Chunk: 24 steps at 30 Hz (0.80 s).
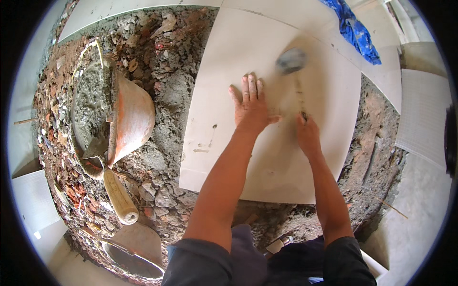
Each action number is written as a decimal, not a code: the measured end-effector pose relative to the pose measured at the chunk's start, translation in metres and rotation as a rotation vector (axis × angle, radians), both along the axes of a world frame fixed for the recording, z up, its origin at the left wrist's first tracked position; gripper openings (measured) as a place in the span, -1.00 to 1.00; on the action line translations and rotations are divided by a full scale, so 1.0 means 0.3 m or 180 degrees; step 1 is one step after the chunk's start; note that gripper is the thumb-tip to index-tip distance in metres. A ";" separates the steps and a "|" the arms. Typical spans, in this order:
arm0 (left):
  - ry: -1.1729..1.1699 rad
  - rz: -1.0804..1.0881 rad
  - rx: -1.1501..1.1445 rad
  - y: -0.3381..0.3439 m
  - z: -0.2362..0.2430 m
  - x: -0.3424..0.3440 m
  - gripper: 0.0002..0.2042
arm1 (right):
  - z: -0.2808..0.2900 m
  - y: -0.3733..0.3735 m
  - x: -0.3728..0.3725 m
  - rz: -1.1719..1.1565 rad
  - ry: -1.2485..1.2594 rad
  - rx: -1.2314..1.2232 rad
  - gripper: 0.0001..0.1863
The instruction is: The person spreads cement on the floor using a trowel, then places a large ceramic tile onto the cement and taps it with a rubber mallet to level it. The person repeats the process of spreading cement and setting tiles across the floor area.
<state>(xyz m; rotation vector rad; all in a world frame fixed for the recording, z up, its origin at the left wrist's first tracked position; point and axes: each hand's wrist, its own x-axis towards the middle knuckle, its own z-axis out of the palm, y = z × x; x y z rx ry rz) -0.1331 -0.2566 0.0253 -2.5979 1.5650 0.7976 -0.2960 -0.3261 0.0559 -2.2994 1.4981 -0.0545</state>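
Note:
A large pale floor tile [219,162] lies over the rough ground in front of me. My left hand [251,107] rests flat on it near the middle, fingers spread. In my right hand [308,132] is the handle of a mallet [299,93], its dark, rounded head blurred by motion over the far right part of the tile. Whether the head touches the tile I cannot tell. Small dark smudges mark the tile's left side.
At left a tipped orange bucket [136,114] holds wet grey mortar [93,102], with a wooden-handled trowel [120,198] at its rim. Another bucket [138,245] lies nearer me. Rubble and mortar surround the tile. A blue plastic sheet [355,31] lies on tiles [381,81] at far right.

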 end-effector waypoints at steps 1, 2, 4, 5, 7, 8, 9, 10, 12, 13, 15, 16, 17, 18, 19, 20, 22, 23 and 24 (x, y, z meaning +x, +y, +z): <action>0.0003 0.0011 -0.0039 -0.007 0.000 0.003 0.14 | 0.001 -0.018 0.000 -0.0278 -0.0775 0.0246 -0.67; -0.0018 0.0030 -0.0091 -0.021 -0.002 0.013 0.14 | 0.005 -0.034 0.003 -0.0390 -0.1054 0.0221 -0.68; -0.0051 0.0028 -0.0068 -0.032 -0.004 0.017 0.10 | 0.016 -0.048 0.010 -0.0809 -0.1488 0.0288 -0.68; -0.0041 0.0024 -0.0034 -0.035 -0.006 0.021 0.08 | 0.016 -0.048 0.021 -0.0846 -0.1807 0.0175 -0.67; -0.0127 0.0066 -0.0080 -0.043 -0.011 0.028 0.04 | 0.022 -0.052 0.043 0.0001 -0.1616 -0.0363 -0.66; -0.0127 0.0062 -0.0017 -0.041 -0.013 0.024 0.03 | 0.022 -0.055 0.058 -0.0040 -0.1589 -0.0246 -0.66; -0.0118 0.0084 -0.0062 -0.047 -0.016 0.027 0.01 | 0.023 -0.060 0.065 -0.0067 -0.1441 0.0123 -0.65; -0.0117 0.0099 -0.0055 -0.049 -0.018 0.026 0.00 | 0.019 -0.070 0.079 -0.0192 -0.1241 0.0011 -0.65; -0.0159 0.0128 -0.0078 -0.065 -0.024 0.036 -0.02 | 0.022 -0.098 0.090 -0.0271 -0.0806 0.0025 -0.65; -0.0150 0.0135 -0.0053 -0.062 -0.024 0.031 -0.03 | 0.021 -0.107 0.096 -0.0243 -0.1363 -0.0031 -0.64; -0.0165 0.0121 -0.0027 -0.072 -0.025 0.034 -0.04 | 0.020 -0.135 0.114 -0.0432 -0.1783 0.0433 -0.64; -0.0171 0.0129 0.0008 -0.072 -0.024 0.032 -0.04 | 0.029 -0.144 0.114 -0.0528 -0.2206 0.0421 -0.64; -0.0159 0.0143 0.0088 -0.080 -0.025 0.038 -0.04 | 0.016 -0.157 0.141 -0.0802 -0.2337 0.0516 -0.65; -0.0180 0.0156 0.0048 -0.079 -0.024 0.036 -0.04 | 0.012 -0.159 0.163 -0.0294 -0.1674 0.0185 -0.66; -0.0189 0.0178 0.0040 -0.089 -0.026 0.042 -0.05 | 0.016 -0.175 0.171 0.0052 -0.0961 -0.0023 -0.66; -0.0163 0.0211 0.0017 -0.093 -0.026 0.041 -0.05 | 0.016 -0.183 0.190 0.0326 -0.0172 -0.0006 -0.66; -0.0232 0.0186 0.0015 -0.101 -0.027 0.047 -0.05 | 0.029 -0.204 0.204 -0.0101 -0.0945 0.0239 -0.66; -0.0236 0.0194 0.0032 -0.098 -0.025 0.043 -0.05 | 0.031 -0.205 0.211 -0.0239 -0.1216 0.0319 -0.65; -0.0240 0.0188 0.0008 -0.103 -0.024 0.045 -0.05 | 0.042 -0.215 0.213 -0.0477 -0.1565 0.0208 -0.65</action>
